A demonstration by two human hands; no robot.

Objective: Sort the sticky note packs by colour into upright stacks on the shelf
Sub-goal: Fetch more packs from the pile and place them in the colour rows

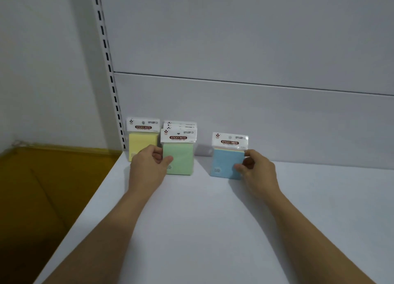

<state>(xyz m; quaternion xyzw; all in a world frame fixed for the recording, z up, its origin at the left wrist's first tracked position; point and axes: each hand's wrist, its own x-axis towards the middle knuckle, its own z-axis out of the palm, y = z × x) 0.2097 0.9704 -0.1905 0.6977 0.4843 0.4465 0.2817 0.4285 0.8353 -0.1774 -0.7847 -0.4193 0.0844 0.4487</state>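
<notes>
At the shelf's back left corner, a yellow pack stands upright against the back panel. Just beside it, your left hand pinches the left edge of the front green pack, thumb on its face, with more packs upright behind it. Further right along the back edge, your right hand grips the blue pack by its right edge, fingers closed on it, holding it upright.
</notes>
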